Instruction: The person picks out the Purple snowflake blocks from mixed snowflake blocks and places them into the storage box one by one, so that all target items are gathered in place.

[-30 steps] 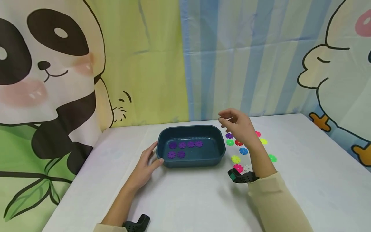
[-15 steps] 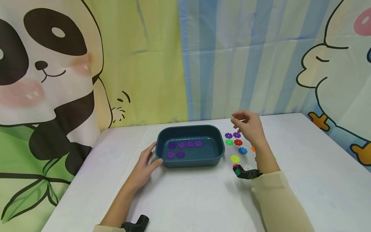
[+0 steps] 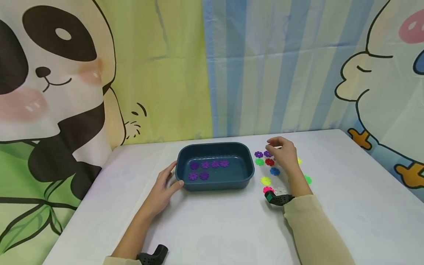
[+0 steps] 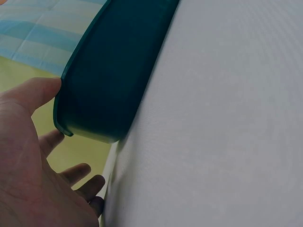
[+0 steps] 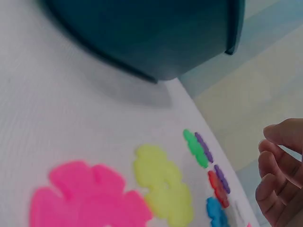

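Note:
A dark teal tray [image 3: 215, 187] stands on the white table with several purple flower-shaped discs [image 3: 205, 165] lying in it. My left hand [image 3: 160, 195] rests against the tray's left end, thumb and index fingertips at the rim and the other fingers loosely spread, as the left wrist view shows. Right of the tray, my right hand [image 3: 284, 154] hovers low over the loose discs, fingers bent and thumb near the index finger. Nothing shows between its fingers in the right wrist view. Two loose purple discs [image 3: 258, 154] lie near its fingertips.
Beside the tray lie more flower discs: green [image 3: 260, 162], red [image 3: 269, 162], blue [image 3: 275, 171], yellow [image 3: 265, 180], pink [image 3: 268, 190] and white [image 3: 280, 191]. The right forearm covers part of this group. A printed cloth curtain [image 3: 165, 73] hangs behind the table.
My right hand has shifted right, away from the tray, and come down towards the purple discs. The left hand stays at the tray; the head view has turned slightly.

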{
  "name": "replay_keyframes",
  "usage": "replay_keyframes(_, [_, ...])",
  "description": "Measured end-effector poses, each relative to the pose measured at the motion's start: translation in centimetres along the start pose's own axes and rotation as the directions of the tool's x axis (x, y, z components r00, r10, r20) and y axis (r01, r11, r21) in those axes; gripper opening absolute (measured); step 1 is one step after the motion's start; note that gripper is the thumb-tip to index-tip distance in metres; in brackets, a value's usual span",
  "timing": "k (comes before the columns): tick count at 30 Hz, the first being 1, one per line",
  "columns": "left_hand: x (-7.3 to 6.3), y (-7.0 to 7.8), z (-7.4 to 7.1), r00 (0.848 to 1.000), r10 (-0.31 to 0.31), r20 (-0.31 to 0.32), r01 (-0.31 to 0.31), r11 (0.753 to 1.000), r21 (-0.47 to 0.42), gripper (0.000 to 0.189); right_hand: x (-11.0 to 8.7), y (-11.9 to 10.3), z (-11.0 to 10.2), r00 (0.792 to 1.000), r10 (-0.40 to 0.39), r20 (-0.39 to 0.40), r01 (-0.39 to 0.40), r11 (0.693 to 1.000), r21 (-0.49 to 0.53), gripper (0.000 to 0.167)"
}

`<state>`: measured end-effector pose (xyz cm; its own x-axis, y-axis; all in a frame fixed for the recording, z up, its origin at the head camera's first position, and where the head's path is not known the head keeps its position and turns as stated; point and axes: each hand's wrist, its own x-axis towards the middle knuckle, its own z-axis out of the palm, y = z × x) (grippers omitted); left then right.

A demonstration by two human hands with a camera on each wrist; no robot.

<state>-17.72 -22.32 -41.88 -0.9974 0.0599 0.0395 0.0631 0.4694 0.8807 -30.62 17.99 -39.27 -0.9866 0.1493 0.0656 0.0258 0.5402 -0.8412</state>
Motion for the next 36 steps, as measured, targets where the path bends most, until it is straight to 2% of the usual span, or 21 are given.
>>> replay_keyframes(2, [0.1,-0.1,0.0,1.000,-0.001,0.002,0.001,1.000,0.003,0.073,0.2,0.7,0.5,1.000,0.022,-0.012,-0.023,0.999,-0.041,0.034])
replay_keyframes(7, [0.1,-0.2,0.0,1.000,0.001,0.009,-0.001,1.000,-0.004,0.073,0.3,1.9,1.2,1.000,0.013,-0.017,-0.015,0.991,-0.136,0.033])
replay_keyframes(19, [0.1,0.0,0.1,1.000,-0.001,0.014,0.001,1.000,0.005,0.073,0.1,2.5,1.0,0.999,0.041,0.010,-0.037,0.966,-0.255,0.042])
replay_keyframes(30, [0.2,-0.3,0.0,1.000,-0.020,0.003,0.020,1.000,0.019,0.074,0.5,2.4,1.7,0.999,0.053,0.003,-0.050,0.953,-0.297,0.043])
replay_keyframes(36, [0.2,-0.2,-0.1,1.000,-0.020,0.008,0.020,1.000,0.021,0.073,0.7,2.2,1.9,0.996,0.092,-0.014,-0.092,0.950,-0.298,0.043])
